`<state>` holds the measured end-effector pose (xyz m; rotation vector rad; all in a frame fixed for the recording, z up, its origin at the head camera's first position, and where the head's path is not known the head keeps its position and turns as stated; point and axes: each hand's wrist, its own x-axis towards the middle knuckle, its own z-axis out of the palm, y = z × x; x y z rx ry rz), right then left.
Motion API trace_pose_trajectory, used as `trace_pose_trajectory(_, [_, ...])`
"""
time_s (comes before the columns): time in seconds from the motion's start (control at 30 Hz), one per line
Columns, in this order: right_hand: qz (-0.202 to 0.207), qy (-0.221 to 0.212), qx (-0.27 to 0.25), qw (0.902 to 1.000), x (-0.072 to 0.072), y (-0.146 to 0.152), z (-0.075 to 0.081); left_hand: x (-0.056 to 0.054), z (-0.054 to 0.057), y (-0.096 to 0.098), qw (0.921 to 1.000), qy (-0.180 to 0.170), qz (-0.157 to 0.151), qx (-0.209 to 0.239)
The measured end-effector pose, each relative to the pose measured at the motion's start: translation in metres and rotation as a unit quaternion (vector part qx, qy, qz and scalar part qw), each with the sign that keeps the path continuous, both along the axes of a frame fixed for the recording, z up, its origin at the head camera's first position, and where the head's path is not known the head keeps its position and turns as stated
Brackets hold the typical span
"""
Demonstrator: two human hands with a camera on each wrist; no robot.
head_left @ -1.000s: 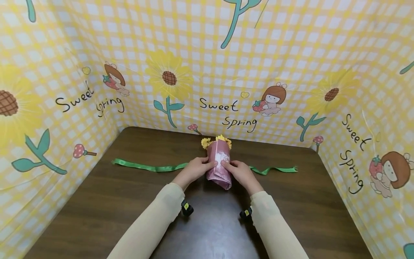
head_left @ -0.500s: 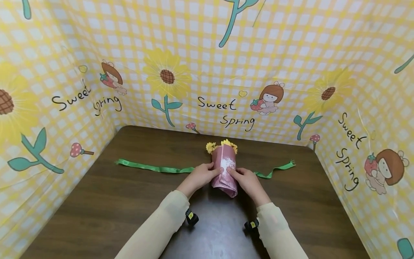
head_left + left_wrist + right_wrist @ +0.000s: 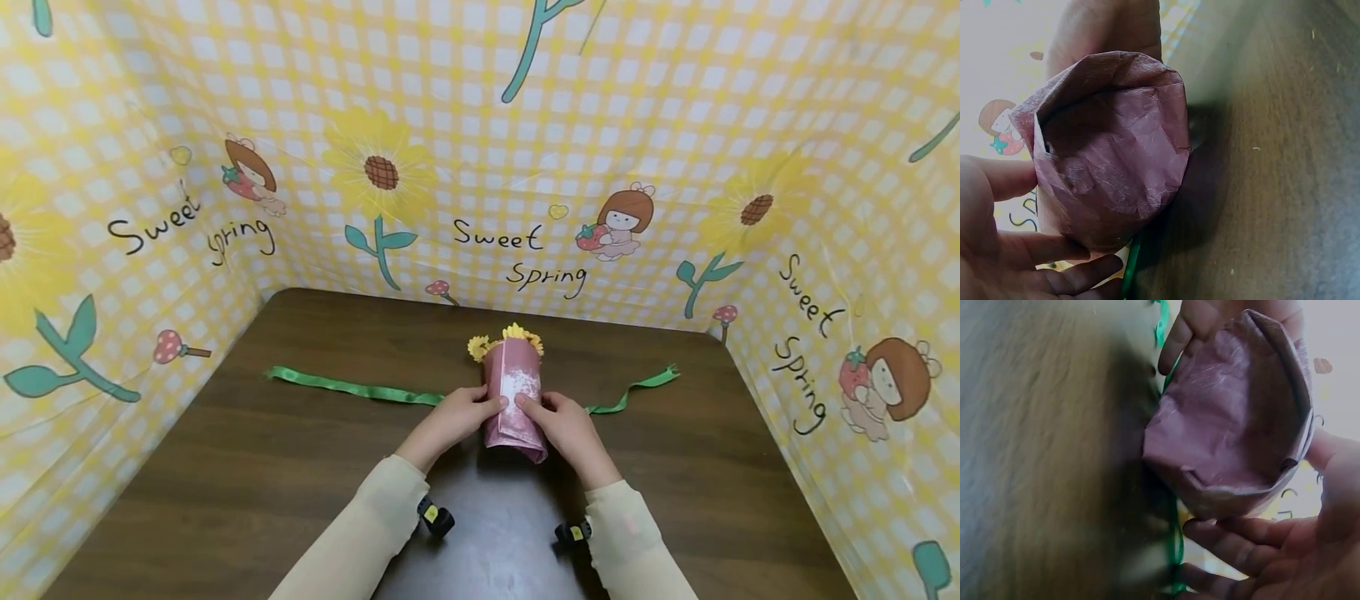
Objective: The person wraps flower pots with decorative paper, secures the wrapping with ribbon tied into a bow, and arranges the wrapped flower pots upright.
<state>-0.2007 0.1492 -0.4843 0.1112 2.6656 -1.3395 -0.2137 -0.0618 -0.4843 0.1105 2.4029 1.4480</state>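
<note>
A bouquet rolled in pink wrapping paper point(image 3: 517, 383) lies at the middle of the table, yellow flowers point(image 3: 478, 347) showing at its far end. My left hand point(image 3: 453, 421) holds its left side, thumb on top and fingers curling underneath. From the right, my right hand point(image 3: 566, 425) grips it the same way, the two thumbs almost meeting over the paper seam. Both wrist views look into the open, folded lower end of the wrapping point(image 3: 1116, 150). A green ribbon point(image 3: 360, 389) runs crosswise on the table, its middle hidden behind the bouquet and hands.
The dark wooden table point(image 3: 247, 483) is enclosed at the back and sides by a yellow checked cloth point(image 3: 480, 150) printed with sunflowers and "Sweet Spring". A black wrist camera point(image 3: 435, 517) is strapped under each sleeve.
Both hands have drawn the bouquet a little toward the body, mostly in the first half second, keeping their hold. The ribbon stays nearly in place; the head view has shifted slightly.
</note>
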Motion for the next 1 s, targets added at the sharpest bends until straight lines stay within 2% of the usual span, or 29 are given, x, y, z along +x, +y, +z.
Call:
trace_pose_trajectory(0.17, [-0.007,0.011,0.024,0.9996,-0.001,-0.001,0.005,-0.003,-0.001,0.003,0.9995,-0.004,0.009,0.028])
trace_pose_trajectory(0.23, [-0.011,0.037,0.031,0.9988,-0.003,-0.003,0.005,-0.003,-0.001,0.004,0.9993,0.001,0.022,0.029])
trace_pose_trajectory(0.33, [-0.011,0.102,0.030,0.9943,-0.003,-0.008,0.004,-0.003,-0.001,0.006,0.9982,0.007,0.048,0.037])
trace_pose_trajectory(0.47, [0.013,0.201,0.041,0.9786,0.001,-0.017,0.006,-0.003,-0.002,0.008,0.9966,0.013,0.060,0.055])
trace_pose_trajectory(0.6, [0.049,0.264,0.106,0.9573,0.004,-0.025,0.012,-0.003,-0.001,0.009,0.9962,0.009,0.059,0.063])
trace_pose_trajectory(0.67, [0.064,0.277,0.144,0.9479,0.005,-0.027,0.015,-0.003,0.001,0.008,0.9960,0.005,0.061,0.065])
trace_pose_trajectory(0.8, [0.079,0.270,0.198,0.9388,0.003,-0.030,0.022,-0.003,0.004,0.007,0.9961,-0.003,0.064,0.061])
trace_pose_trajectory(1.0, [0.088,0.253,0.217,0.9388,0.000,-0.032,0.029,-0.001,0.011,0.003,0.9978,0.008,0.047,0.046])
